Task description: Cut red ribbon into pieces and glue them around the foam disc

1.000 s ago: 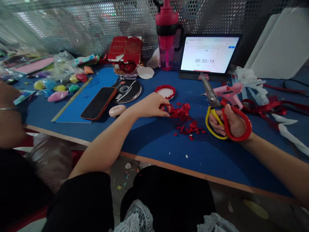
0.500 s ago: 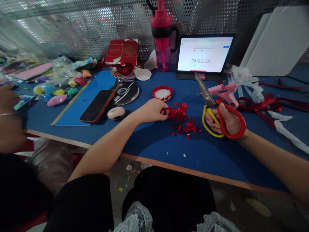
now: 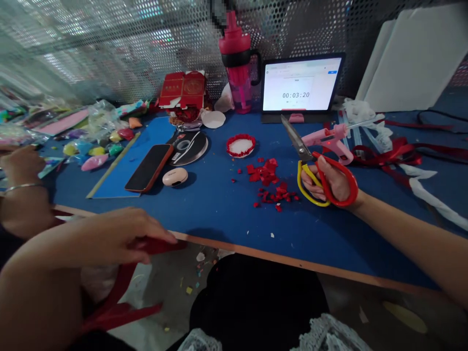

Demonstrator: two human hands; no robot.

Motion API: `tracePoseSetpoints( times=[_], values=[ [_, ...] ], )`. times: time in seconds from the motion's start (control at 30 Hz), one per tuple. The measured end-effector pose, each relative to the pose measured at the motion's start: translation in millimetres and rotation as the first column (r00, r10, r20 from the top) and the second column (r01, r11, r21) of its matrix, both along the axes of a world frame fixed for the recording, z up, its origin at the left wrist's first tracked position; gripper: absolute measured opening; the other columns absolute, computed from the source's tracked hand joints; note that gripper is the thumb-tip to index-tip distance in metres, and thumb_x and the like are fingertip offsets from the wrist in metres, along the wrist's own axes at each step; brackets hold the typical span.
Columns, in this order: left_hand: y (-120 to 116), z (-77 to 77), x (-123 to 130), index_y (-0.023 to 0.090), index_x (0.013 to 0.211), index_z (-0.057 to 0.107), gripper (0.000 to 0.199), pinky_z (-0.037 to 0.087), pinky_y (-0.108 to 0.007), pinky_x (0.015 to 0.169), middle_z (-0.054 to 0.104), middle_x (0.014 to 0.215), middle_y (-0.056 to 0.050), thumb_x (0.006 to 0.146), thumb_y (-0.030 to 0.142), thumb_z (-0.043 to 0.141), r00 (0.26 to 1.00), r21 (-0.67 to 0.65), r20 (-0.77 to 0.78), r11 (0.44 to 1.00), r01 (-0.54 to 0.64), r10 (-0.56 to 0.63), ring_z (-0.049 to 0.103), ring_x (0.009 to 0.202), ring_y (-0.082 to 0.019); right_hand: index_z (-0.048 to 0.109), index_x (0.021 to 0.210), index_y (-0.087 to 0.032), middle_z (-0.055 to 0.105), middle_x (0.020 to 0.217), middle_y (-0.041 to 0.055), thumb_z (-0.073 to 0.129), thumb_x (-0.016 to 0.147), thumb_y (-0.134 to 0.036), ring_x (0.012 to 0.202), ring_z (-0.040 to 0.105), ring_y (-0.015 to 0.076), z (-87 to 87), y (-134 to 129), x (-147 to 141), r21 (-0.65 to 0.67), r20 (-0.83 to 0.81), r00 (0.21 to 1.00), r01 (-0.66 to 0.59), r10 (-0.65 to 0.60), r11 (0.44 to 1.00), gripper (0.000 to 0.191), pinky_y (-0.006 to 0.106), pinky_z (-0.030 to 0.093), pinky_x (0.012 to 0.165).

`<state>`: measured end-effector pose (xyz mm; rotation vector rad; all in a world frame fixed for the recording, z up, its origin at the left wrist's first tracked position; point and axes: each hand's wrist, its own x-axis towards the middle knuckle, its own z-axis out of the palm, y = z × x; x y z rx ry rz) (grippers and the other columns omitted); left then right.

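Note:
My left hand (image 3: 135,239) is at the table's front edge, pinching a strip of red ribbon (image 3: 157,246) whose end hangs below the edge. My right hand (image 3: 334,181) grips a pair of scissors (image 3: 299,147) with red and yellow loop handles, blades raised and pointing up and left. Those blades are just left of a pink hot glue gun (image 3: 329,139). Red ribbon snippets (image 3: 265,173) lie scattered on the blue table (image 3: 219,217) between my hands. Beyond them sits a small ring of red ribbon with a white centre (image 3: 240,145).
A co-worker's hand (image 3: 22,165) with a bracelet is at the far left. A phone (image 3: 149,168), earbud case (image 3: 174,177), ribbon spool (image 3: 188,147), tablet showing a timer (image 3: 302,85) and pink bottle (image 3: 236,63) stand on the table. More red ribbon (image 3: 387,153) lies at right.
My left hand has moved away from the red snippets to the table's front edge and now holds a red ribbon strip. My right hand still holds the scissors, in about the same place.

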<state>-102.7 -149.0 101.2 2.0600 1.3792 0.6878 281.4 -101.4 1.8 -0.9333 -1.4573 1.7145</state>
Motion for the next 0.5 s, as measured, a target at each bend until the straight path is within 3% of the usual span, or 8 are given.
tracePoseSetpoints(
  times=[0.1,0.17,0.23,0.3,0.33,0.43,0.5],
  values=[
    [1.7,-0.3,9.9,0.017,0.067,0.068,0.041,0.028,-0.021,0.051,0.045,0.045,0.003,0.078,0.056,0.060,1.000,-0.091,-0.001,0.996,0.004,-0.004,0.043,0.051,-0.010,0.044,0.065,-0.019,0.035,0.046,-0.0061,0.042,0.083,-0.073,0.034,0.029,0.0033,-0.9,-0.4,0.0,-0.001,-0.016,1.000,0.003,-0.003,1.000,0.057,0.022,0.018,0.036],
    [11.2,-0.5,19.8,0.018,0.065,0.068,0.045,0.026,-0.021,0.049,0.046,0.046,0.002,0.072,0.062,0.064,0.993,-0.197,-0.026,0.975,0.104,-0.111,0.039,0.050,-0.009,0.045,0.065,-0.019,0.035,0.046,-0.0062,0.043,0.083,-0.073,0.035,0.029,0.0036,-1.9,-1.2,0.1,0.001,-0.019,1.000,0.005,-0.005,1.000,0.057,0.022,0.018,0.036],
    [25.0,-4.2,34.5,0.018,0.067,0.069,0.048,0.024,-0.022,0.046,0.047,0.049,0.001,0.066,0.067,0.068,0.968,-0.320,-0.019,0.919,0.233,-0.252,0.036,0.048,-0.009,0.045,0.065,-0.019,0.035,0.046,-0.0062,0.044,0.082,-0.073,0.035,0.029,0.0039,-3.3,-1.6,-0.1,0.007,-0.022,1.000,0.007,-0.007,1.000,0.056,0.021,0.019,0.036],
    [42.1,-12.7,57.1,0.019,0.073,0.067,0.056,0.023,-0.024,0.044,0.046,0.052,0.001,0.073,0.074,0.054,0.958,-0.360,0.154,0.890,0.281,-0.241,0.033,0.046,-0.009,0.045,0.065,-0.020,0.036,0.046,-0.0062,0.045,0.082,-0.073,0.035,0.029,0.0045,-4.6,-1.3,-0.6,0.019,-0.028,1.000,0.008,-0.008,1.000,0.055,0.021,0.021,0.036],
    [51.5,-18.3,71.2,0.018,0.067,0.063,0.062,0.021,-0.024,0.043,0.044,0.050,0.000,0.080,0.075,0.041,0.947,-0.310,0.272,0.916,0.255,-0.172,0.033,0.046,-0.009,0.045,0.065,-0.020,0.036,0.046,-0.0062,0.045,0.081,-0.073,0.034,0.029,0.0048,-5.0,-0.9,-0.9,0.024,-0.032,0.999,0.009,-0.008,1.000,0.055,0.021,0.021,0.036],
    [78.2,-34.0,117.5,0.016,0.060,0.055,0.058,0.021,-0.023,0.043,0.038,0.049,0.000,0.093,0.054,0.025,0.821,-0.299,0.556,0.889,0.346,-0.133,0.026,0.042,-0.007,0.045,0.067,-0.020,0.034,0.045,-0.0067,0.045,0.080,-0.074,0.034,0.028,0.0056,-4.7,0.8,-1.1,0.035,-0.039,0.999,0.009,-0.007,0.999,0.055,0.021,0.022,0.034],
    [90.1,-41.0,143.1,0.014,0.060,0.054,0.049,0.024,-0.021,0.044,0.040,0.052,0.000,0.094,0.031,0.023,0.723,-0.279,0.686,0.889,0.363,-0.079,0.025,0.042,-0.006,0.045,0.068,-0.020,0.033,0.046,-0.0068,0.043,0.080,-0.074,0.035,0.027,0.0059,-3.8,1.9,-0.1,0.037,-0.041,0.999,0.007,-0.006,0.999,0.055,0.021,0.023,0.034]
  ],
)
